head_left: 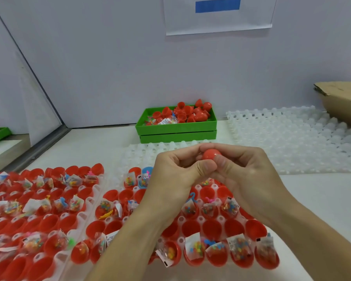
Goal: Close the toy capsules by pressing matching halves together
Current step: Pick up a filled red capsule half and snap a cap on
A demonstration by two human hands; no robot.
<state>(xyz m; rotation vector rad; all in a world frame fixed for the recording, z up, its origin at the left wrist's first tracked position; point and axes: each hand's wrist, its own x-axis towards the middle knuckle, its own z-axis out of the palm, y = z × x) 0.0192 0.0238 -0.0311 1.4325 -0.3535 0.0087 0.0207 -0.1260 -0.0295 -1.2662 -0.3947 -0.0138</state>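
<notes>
**Operator:** Red capsule (211, 154) sits up between both hands, above the near white tray (101, 191) and in front of the green bin (176, 128). My left hand (170, 173) curls round its left side and my right hand (245, 169) curls round the right, thumbs meeting just under it. Both are clenched on the capsule, so I judge I am mid-press.

**Observer:** Is the seam shut?

**Operator:** I cannot tell. The fingers cover everything but the rounded top.

**Observer:** What can go wrong from here?

**Operator:** Three things, I think. If the halves sit crooked, squeezing could jam one rim over the other and not click. If a corner of a toy packet (193, 245) like those in the open red halves (212, 228) below is caught in the seam, the capsule may spring apart. And the shell looks smooth and round, so an uneven squeeze could shoot it out of my grip onto the filled tray and knock packets loose.

**Observer:** Anything else near?

**Operator:** An empty white tray (292, 138) lies to the right, with torn cardboard (340, 98) at its far corner, both well apart from my hands
</notes>
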